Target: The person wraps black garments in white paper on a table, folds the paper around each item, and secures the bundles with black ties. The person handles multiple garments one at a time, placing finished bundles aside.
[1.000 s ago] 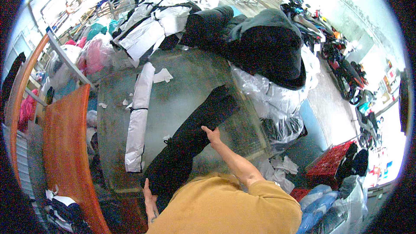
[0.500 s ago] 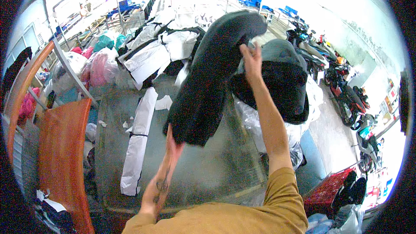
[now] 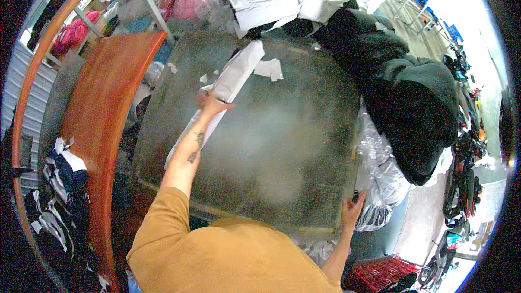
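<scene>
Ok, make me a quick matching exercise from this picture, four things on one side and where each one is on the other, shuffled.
Things:
1. left hand
2. right hand
3. dark garment pile
4. orange-brown board

Places:
A. left of the glass table
B. on the long white garment
C. at the table's near right corner
D. heaped off the table's right side

Pairs: 1-B, 2-C, 3-D, 4-A

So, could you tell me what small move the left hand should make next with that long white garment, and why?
Probably close the left hand on the long white garment and draw it toward the bare middle of the glass table. The hand already rests on it, it lies stretched along the table's left part, and the right hand is free at the near right edge.
</scene>
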Tool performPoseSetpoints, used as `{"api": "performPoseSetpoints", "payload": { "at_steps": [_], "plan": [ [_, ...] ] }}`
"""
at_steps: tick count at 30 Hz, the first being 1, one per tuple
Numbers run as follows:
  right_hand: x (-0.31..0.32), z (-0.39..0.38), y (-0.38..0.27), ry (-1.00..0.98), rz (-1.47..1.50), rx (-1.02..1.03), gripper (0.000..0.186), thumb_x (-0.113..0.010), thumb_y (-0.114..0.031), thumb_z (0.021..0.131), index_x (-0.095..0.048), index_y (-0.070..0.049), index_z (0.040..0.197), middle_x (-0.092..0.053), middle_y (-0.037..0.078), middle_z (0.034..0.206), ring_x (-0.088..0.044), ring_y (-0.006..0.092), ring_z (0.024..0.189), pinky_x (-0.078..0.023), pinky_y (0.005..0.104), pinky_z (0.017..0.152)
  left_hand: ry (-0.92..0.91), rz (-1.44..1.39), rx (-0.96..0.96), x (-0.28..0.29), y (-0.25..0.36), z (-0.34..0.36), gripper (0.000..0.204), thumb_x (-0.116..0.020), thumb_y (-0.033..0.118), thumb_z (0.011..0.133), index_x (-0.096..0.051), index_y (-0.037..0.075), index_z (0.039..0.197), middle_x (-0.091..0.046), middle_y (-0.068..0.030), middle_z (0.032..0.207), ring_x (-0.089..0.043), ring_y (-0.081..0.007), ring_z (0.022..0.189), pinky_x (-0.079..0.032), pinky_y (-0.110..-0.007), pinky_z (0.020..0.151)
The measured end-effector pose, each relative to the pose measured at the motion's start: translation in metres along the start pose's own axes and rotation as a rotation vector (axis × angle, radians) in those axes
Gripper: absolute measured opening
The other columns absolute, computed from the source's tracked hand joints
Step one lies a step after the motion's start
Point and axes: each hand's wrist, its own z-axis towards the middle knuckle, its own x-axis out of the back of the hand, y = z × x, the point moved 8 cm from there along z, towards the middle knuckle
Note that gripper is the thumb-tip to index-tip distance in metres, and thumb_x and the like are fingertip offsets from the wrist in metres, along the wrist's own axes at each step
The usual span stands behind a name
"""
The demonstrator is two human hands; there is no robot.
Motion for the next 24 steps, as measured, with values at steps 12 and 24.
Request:
{"api": "performPoseSetpoints", "payload": {
  "at_steps": [12, 24],
  "plan": [
    [-0.155, -0.011, -0.138, -0.239, -0.136, 0.342, 0.090, -0.073, -0.008, 0.086, -0.021, -0.003, 0.159, -0.026, 0.022, 0.163, -0.042, 0.0360, 0.140, -0.055, 0.0365, 0.098, 0.370, 0.109, -0.340, 0.029, -0.043, -0.249, 0.078, -0.076, 0.006, 0.076, -0.049, 0.019, 0.148, -0.057, -0.0133, 0.116, -0.055, -0.0354, 0.109, -0.043, -0.048, 0.096],
    [-0.304, -0.071, -0.188, -0.676, -0.083, 0.347, 0.095, -0.078, -0.022, 0.084, -0.020, -0.011, 0.159, -0.025, 0.032, 0.155, -0.043, 0.0472, 0.135, -0.045, 0.0499, 0.108, 0.423, 0.062, -0.395, 0.008, -0.122, -0.354, 0.078, -0.066, 0.000, 0.069, -0.059, 0.027, 0.141, -0.056, -0.0114, 0.118, -0.052, -0.0347, 0.111, -0.041, -0.050, 0.098]
  ]
}}
